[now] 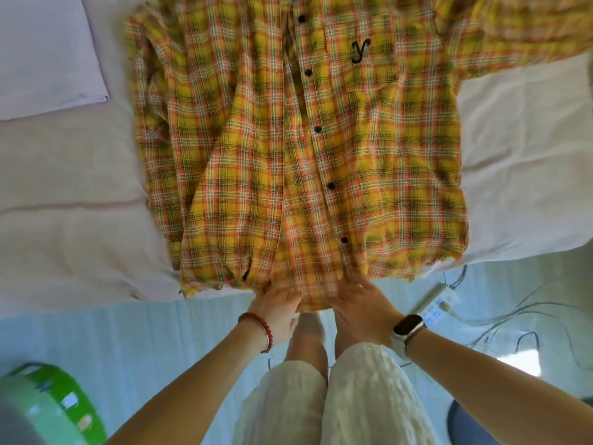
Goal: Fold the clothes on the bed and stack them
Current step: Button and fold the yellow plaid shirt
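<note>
Now both hands' fingers pinching plaid shirt hem at bed edge.

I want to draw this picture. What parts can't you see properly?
- Plaid shirt: its collar and the end of one sleeve are cut off by the head view's top and right edges.
- Left hand and right hand: their fingertips are hidden at the shirt's hem and blurred.
- Green thing: cut off at the bottom left corner, too blurred to name.

Both hands, left and right, extended forward, close together.
</note>
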Demonstrator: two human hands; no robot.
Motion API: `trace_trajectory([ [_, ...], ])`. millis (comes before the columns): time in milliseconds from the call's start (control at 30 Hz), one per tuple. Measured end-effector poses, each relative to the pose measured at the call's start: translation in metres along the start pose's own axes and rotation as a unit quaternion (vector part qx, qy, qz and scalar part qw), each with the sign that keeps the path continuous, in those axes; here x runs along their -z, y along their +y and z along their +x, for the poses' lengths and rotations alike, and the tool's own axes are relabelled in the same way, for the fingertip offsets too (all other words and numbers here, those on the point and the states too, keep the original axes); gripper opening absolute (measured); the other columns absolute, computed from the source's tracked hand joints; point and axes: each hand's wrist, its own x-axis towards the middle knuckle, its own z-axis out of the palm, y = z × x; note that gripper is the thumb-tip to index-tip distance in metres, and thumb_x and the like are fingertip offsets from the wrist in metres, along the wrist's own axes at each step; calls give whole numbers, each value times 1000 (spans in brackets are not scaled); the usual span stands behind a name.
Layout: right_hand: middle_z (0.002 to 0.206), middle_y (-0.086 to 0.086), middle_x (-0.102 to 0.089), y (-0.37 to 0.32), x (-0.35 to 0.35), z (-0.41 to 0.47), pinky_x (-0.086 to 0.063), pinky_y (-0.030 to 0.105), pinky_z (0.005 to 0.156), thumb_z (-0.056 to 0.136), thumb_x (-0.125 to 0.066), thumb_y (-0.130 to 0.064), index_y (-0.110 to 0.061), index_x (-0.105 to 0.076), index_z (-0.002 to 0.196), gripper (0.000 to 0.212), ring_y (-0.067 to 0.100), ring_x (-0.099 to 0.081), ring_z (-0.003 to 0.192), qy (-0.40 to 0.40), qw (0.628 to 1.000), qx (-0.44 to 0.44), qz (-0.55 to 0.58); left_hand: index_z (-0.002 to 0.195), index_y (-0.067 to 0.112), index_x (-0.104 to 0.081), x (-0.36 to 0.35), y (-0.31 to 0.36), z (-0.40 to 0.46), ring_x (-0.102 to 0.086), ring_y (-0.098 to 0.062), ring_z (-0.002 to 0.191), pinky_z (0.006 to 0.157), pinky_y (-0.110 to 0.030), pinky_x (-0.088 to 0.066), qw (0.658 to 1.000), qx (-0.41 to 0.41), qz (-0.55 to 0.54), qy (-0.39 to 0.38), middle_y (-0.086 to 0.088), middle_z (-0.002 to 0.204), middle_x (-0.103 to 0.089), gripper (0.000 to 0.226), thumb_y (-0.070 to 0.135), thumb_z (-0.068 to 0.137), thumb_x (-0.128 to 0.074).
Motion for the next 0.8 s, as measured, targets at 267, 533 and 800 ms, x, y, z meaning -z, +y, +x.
trace_trajectory([
  [267,85,8,-66,13,24,13,-52,32,55,76,-69,-7,-7,-68,93,17,27,-64,77,226,948,-125,187,102,4,-63,7,-9,1,-58,-29,89,73,-38,-51,919,114,-145,348,-11,95,-61,22,16,84,-65],
  [533,125,10,-46,14,7,58,-44,41,90,89,-50,-44,-8,-37,126,53,31,-41,117,61,850,-431,296,116,11,-42,12,-14,47,-45,-29,113,86,-44,-47,886,344,-230,209,-9,118,-47,55,50,82,-61],
  [800,125,12,-46,38,-2,56,-44,40,76,92,-36,-8,-9,-40,126,34,33,-43,115,75,864,-407,288,104,4,-47,10,-35,52,-56,-34,93,63,-39,-43,876,318,-231,278,-15,103,-56,18,18,94,-43],
])
